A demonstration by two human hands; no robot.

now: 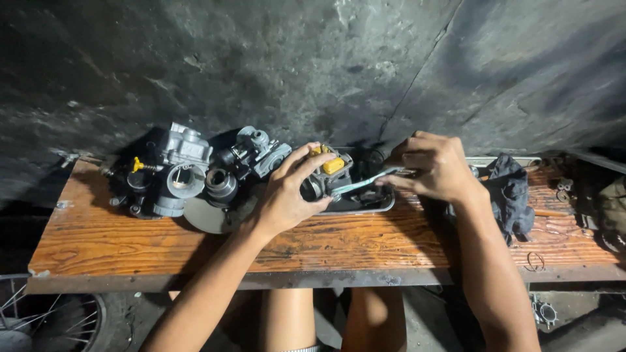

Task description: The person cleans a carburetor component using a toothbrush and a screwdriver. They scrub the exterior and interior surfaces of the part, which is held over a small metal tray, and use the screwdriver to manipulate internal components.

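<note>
Left hand [287,195] was curled tight around a small carburetor [329,173] with yellow parts, fingers wrapped over its top and near side, holding it just above a shallow metal tray [378,202]. Right hand [433,168] was closed in a pinch on a light teal toothbrush [362,182], bristle end pointed left and touching the carburetor body. Both sat at the middle of a worn wooden bench [326,244], toward its far edge, close to the dark concrete wall [293,65].

Left of the held carburetor lay a cluster of other grey carburetors [189,169], one with a yellow screw knob, next to a round metal disc [205,218]. Right of the right hand, a dark rag [512,189] lay crumpled on the bench, with small metal bits [564,189] farther right. A spoked wheel [45,322] showed below the bench at near left. The person's bare knees [326,319] showed under the near edge.
</note>
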